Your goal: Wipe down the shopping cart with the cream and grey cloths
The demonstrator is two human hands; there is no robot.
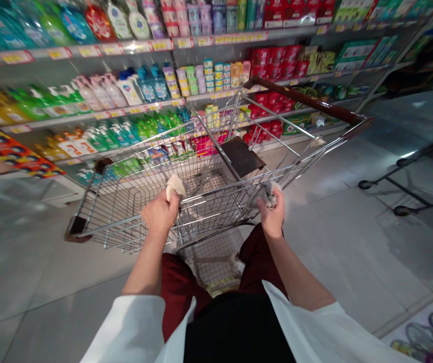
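Fluffy cream rag gripped in left hand, grey rag in right hand, over wire cart

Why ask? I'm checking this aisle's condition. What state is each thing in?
Left hand: closed on a cream cloth.
Right hand: closed on a grey cloth.
Cart: upright on the floor, both hands at its rim.
Seat flap: dark, lying tilted inside the cart.
Handle: brown grip, untouched.
Shelves: stocked with bottles and packets.
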